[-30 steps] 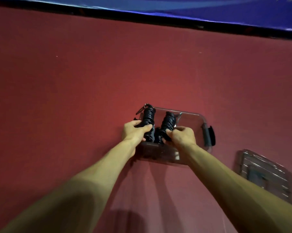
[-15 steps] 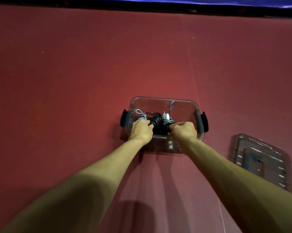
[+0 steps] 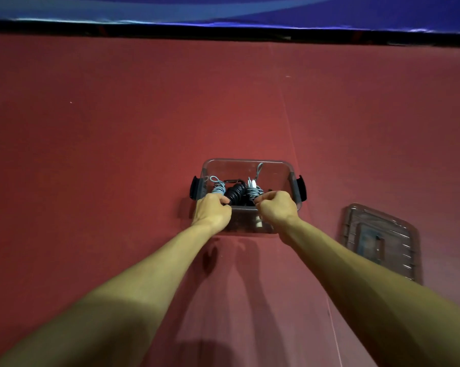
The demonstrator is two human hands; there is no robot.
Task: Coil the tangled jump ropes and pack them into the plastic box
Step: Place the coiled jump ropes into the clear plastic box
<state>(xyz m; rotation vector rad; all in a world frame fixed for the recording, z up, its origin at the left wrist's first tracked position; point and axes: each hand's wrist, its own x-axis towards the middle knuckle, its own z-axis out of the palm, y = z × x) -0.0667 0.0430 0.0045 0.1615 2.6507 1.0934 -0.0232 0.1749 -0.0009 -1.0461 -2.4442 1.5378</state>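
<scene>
Nearing completion: both grips, left hand [image 3: 213, 211] and right hand [image 3: 276, 207], are holding coiled jump ropes [image 3: 235, 193] inside the plastic box [image 3: 247, 161]; lid [image 3: 379, 242] off.

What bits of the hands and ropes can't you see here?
All in the head view:
1. Fingertips of the left hand and right hand: curled under, hidden by the backs of the hands.
2. Near ends of the ropes: behind both hands.
3. Floor of the box: covered by ropes and dim.
4. Markings on the lid: too dark and small.
</scene>
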